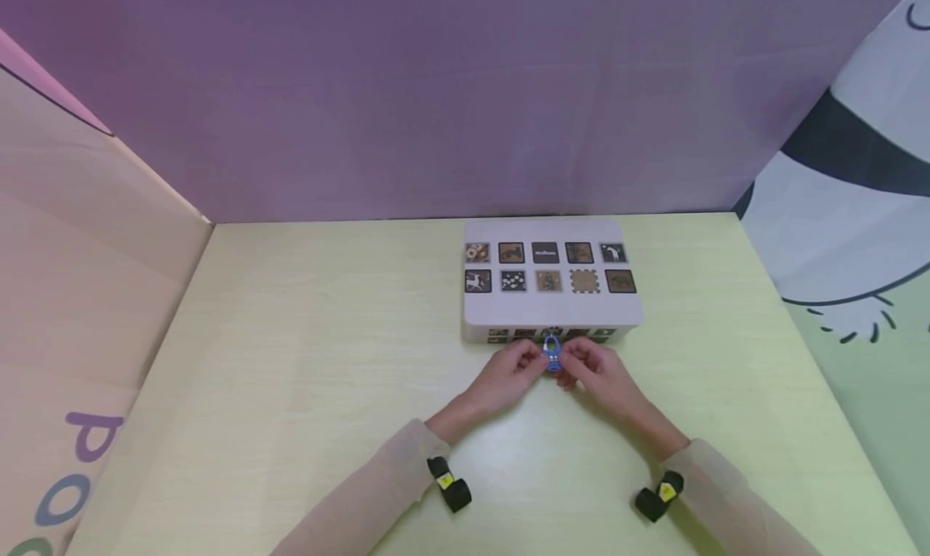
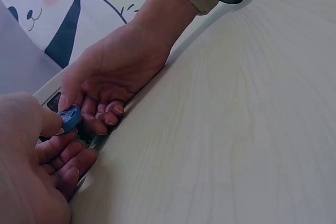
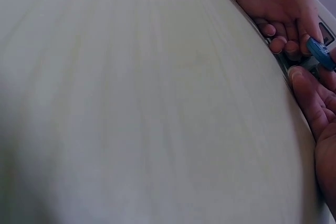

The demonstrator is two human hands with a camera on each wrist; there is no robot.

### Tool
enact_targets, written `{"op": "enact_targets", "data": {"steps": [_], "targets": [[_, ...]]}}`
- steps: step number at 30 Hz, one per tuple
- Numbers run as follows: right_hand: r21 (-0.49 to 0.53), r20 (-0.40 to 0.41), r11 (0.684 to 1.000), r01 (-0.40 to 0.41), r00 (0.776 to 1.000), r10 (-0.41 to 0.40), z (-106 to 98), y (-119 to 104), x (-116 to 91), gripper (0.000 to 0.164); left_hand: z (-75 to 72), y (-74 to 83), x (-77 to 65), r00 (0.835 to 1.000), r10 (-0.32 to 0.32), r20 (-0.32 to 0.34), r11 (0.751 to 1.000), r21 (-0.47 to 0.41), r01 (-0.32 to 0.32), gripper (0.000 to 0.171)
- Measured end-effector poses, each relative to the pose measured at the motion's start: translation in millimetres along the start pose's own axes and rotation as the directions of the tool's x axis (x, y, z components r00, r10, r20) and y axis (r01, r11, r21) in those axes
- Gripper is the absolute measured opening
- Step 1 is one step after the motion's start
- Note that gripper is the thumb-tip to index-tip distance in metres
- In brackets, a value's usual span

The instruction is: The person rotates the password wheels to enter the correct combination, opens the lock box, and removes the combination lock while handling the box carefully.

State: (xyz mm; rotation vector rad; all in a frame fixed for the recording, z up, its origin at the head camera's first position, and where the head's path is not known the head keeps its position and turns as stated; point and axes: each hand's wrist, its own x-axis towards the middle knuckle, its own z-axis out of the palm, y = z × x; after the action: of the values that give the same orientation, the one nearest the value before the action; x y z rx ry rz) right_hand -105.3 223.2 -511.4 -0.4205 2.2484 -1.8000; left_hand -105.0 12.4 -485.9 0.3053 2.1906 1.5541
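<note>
Between my two hands, at the front side of a white box, is a small blue padlock with a loop at its top end. My left hand pinches it from the left with thumb and fingertips. From the right, the thumb and fingers of my right hand pinch its other side. In the left wrist view the padlock shows a rounded blue face, partly hidden by fingertips. The right wrist view shows its blue edge at the far right. Rows of small square pictures cover the box's lid and front.
The box stands on a pale wooden table, near its back edge. A purple cloth wall rises behind it. Printed panels flank the table at left and right. Black straps with small cameras sit on both sleeves.
</note>
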Motion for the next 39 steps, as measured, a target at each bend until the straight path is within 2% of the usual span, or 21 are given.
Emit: {"op": "enact_targets", "data": {"steps": [22,39], "targets": [[-0.018,-0.01,0.999,0.03,0.999,-0.031,1.1,0.7,-1.0,0.016,0.6,0.2,0.5,1.0,0.002,0.002,1.0,0.009,-0.002,0.028],[-0.04,-0.024,0.999,-0.005,1.0,0.004,0.8,1.4,0.1,0.018,-0.4,1.2,-0.3,1.0,-0.001,0.002,1.0,0.005,0.001,0.028]]}}
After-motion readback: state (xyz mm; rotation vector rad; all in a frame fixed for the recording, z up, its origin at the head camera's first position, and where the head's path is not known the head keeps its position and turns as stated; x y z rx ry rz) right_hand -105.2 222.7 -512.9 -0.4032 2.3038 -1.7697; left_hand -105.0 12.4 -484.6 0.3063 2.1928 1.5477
